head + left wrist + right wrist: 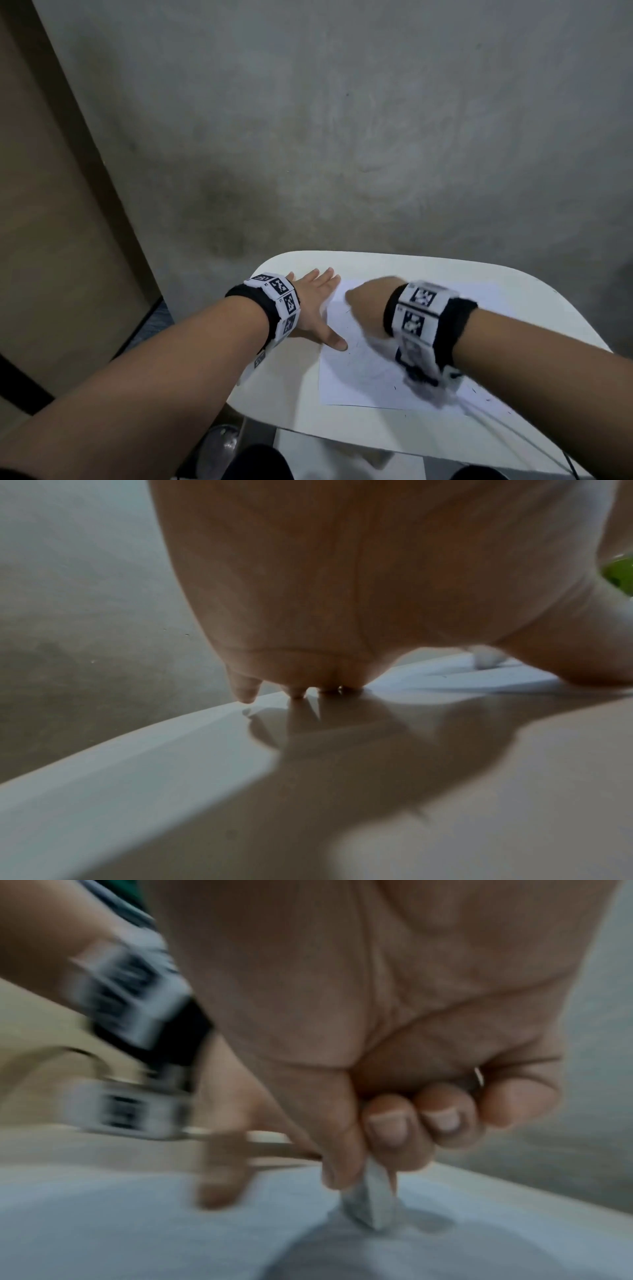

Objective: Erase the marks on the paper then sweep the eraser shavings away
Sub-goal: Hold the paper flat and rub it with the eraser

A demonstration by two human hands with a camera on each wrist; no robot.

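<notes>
A white sheet of paper (pixel 363 370) with faint pencil marks lies on the small white table (pixel 294 411). My left hand (pixel 317 308) lies flat with spread fingers, its thumb on the paper's left edge, holding the sheet down. My right hand (pixel 364 308) is over the sheet's upper middle, blurred in the head view. In the right wrist view my right hand (pixel 383 1156) pinches a white eraser (pixel 371 1202) whose lower edge presses on the paper (pixel 137 1231). The left wrist view shows my left palm (pixel 342 588) above the tabletop (pixel 308 804), fingertips touching it.
Dark shavings (pixel 479 394) are scattered near the paper's lower right corner. The table stands against a grey concrete wall (pixel 342 120), with its left edge just beyond my left hand. A beige panel (pixel 51 205) is at the far left.
</notes>
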